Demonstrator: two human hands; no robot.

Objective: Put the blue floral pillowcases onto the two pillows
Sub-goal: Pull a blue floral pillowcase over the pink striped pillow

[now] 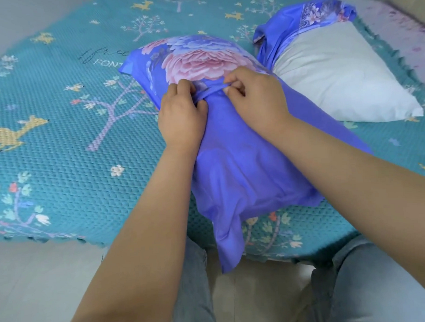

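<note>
A pillow wrapped in a blue floral pillowcase [243, 164] lies on the bed in front of me, its pink flower print at the far end and a loose flap hanging over the bed's near edge. My left hand [181, 116] and my right hand [255, 95] both pinch a folded hem of this pillowcase near its middle. To the right lies a bare white pillow [334, 75]. A second blue floral pillowcase [298, 25] is bunched against its far end, touching it.
The bed carries a teal quilted cover [59, 133] with deer and tree patterns; its near edge runs along the lower part of the view. My legs in jeans [373, 287] stand against it. A pale purple cloth [401, 38] lies at far right.
</note>
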